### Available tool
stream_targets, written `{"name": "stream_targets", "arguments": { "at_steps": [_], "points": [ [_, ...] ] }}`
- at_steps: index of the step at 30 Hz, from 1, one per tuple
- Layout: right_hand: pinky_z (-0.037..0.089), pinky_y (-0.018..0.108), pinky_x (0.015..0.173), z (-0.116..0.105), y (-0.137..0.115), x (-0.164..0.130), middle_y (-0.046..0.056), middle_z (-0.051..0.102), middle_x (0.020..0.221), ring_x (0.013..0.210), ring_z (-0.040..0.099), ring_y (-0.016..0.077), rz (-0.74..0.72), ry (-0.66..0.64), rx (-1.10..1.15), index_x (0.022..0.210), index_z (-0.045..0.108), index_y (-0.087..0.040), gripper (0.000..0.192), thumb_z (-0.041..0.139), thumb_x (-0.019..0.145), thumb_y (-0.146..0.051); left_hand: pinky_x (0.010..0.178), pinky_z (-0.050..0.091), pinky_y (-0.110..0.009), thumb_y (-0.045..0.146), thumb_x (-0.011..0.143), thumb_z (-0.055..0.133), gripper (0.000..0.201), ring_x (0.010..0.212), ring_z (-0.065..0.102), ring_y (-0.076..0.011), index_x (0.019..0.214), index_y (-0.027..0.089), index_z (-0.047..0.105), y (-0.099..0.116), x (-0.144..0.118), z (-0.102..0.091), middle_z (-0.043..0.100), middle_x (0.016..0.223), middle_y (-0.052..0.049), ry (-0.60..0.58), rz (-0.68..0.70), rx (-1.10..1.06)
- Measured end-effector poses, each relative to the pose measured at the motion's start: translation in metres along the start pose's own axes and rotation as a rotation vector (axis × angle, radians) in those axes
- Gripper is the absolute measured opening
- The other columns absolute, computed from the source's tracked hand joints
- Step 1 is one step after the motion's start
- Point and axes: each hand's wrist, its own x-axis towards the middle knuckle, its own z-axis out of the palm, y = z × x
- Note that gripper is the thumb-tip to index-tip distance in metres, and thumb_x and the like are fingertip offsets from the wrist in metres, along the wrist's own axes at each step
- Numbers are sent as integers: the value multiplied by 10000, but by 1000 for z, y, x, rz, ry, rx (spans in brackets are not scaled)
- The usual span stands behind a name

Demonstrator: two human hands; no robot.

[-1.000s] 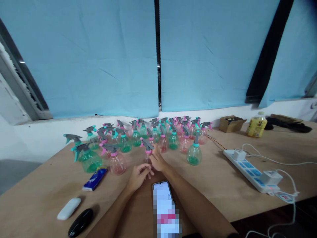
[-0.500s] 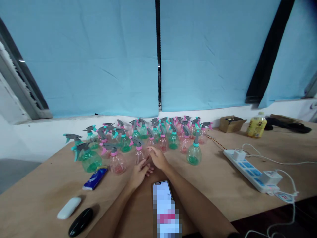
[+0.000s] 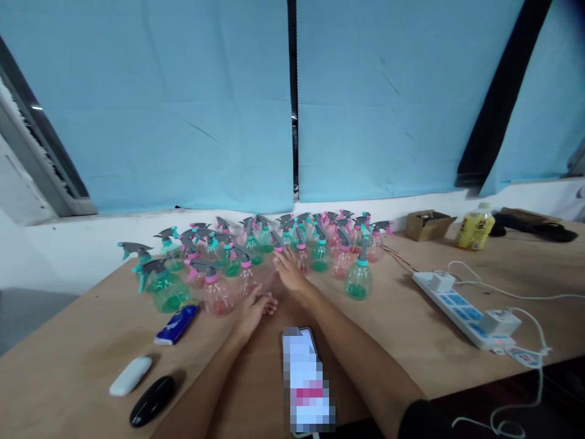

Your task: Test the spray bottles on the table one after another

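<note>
Head view: the left hand (image 3: 253, 310) lies open beside a pink bottle (image 3: 247, 277), touching nothing for sure; the right hand (image 3: 290, 271) reaches open-fingered among the bottles (image 3: 320, 253), gripping none. Best to nudge bottles low on the body, since the tall triggers could tip neighbours on the table (image 3: 402, 329).

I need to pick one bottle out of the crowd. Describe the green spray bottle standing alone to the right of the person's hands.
The green spray bottle stands upright on the wooden table, a little apart from the cluster, on its near right edge. Its round body looks like clear green-tinted plastic, darker green at the bottom. A teal collar joins the neck to a grey trigger head. Nothing touches it; the right hand lies to its left, apart from it.
</note>
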Motion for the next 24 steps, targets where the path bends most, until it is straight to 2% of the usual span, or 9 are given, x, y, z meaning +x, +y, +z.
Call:
{"name": "stream_targets", "arguments": {
  "at_steps": [3, 10, 15, 20, 24],
  "points": [
    [46, 530, 1153, 2, 1, -1, 44, 340, 1509, 1446, 140, 259, -5, -7, -16, 1361, 509, -298, 452, 317, 981, -448, 582, 508, -251, 221, 824, 634, 711, 589, 657, -143, 1451, 98, 321, 2, -1, 0, 733, 718, -70, 16, 3, -21],
    [120, 531, 1148, 6, 6, 3, 84, 358, 1469, 1434, 149, 290, -29, 7, -33, 1370, 498, -277, 451, 379, 962, -432, 568, 500, -242, 227, 811, 642, 725, 570, 648, -141, 1442, 98, 308, 4, -1, 0, 717, 687, -56, 22, 7, -64],
    [229, 464, 1134, -1, 0, -7, 101, 410, 1338, 1374, 256, 257, -168, 90, -35, 1245, 589, -267, 366, 429, 949, -410, 565, 492, -240, 239, 803, 636, 694, 566, 649, -145, 1408, 127, 317, 8, -3, -1, 703, 663, -34, 18, 14, -117],
    [339, 392, 1062, -15, -10, -28, 83, 480, 1160, 1235, 417, 210, -292, 178, 38, 1060, 609, -241, 236, 442, 952, -369, 567, 492, -255, 226, 794, 627, 593, 558, 643, -147, 1331, 162, 385, 12, -6, 1, 687, 644, -9, 19, 25, -113],
    [433, 344, 893, -16, -11, -34, 37, 521, 932, 947, 535, 189, -228, 290, 125, 921, 517, -209, 186, 562, 879, -385, 547, 478, -247, 252, 793, 630, 548, 548, 635, -144, 1290, 163, 418, 13, -6, 2, 680, 639, -3, 18, 21, -95]
  ]
}}
